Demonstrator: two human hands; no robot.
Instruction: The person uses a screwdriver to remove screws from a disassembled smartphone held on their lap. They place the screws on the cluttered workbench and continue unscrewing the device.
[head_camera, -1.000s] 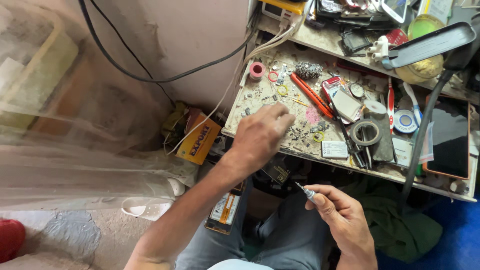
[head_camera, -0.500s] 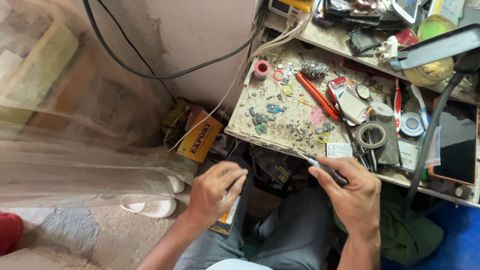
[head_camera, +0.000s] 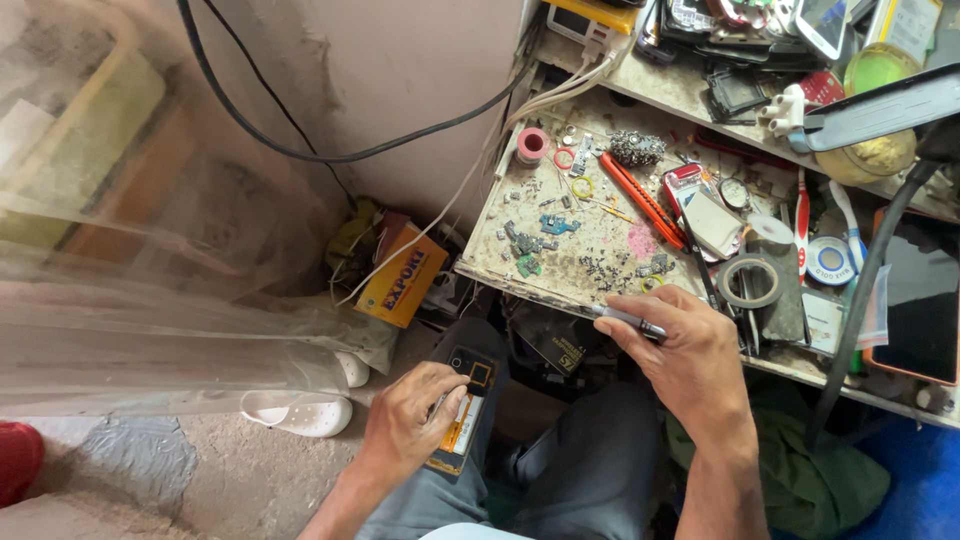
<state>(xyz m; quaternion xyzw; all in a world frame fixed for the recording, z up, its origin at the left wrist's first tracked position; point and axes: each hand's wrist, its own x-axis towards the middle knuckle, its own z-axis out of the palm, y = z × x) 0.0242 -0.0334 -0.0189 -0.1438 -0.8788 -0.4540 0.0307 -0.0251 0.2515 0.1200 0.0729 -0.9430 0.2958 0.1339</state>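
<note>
While the left hand (head_camera: 412, 418) presses a dark opened phone with a yellow battery (head_camera: 462, 412) against the lap at lower centre, fingers curled over it, the right hand (head_camera: 680, 350) pinches a slim grey metal screwdriver (head_camera: 628, 320) at the counter's (head_camera: 560, 275) edge. Farther up, an orange-handled cutter (head_camera: 640, 198) and a black tape roll (head_camera: 752, 281) lie among scattered screws.

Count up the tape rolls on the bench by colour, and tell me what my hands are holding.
Pink tape roll: 1
Grey tape roll: 1
Blue-and-white tape roll: 1
Total: 3
Left hand rests on the opened phone; right hand holds the screwdriver.
</note>
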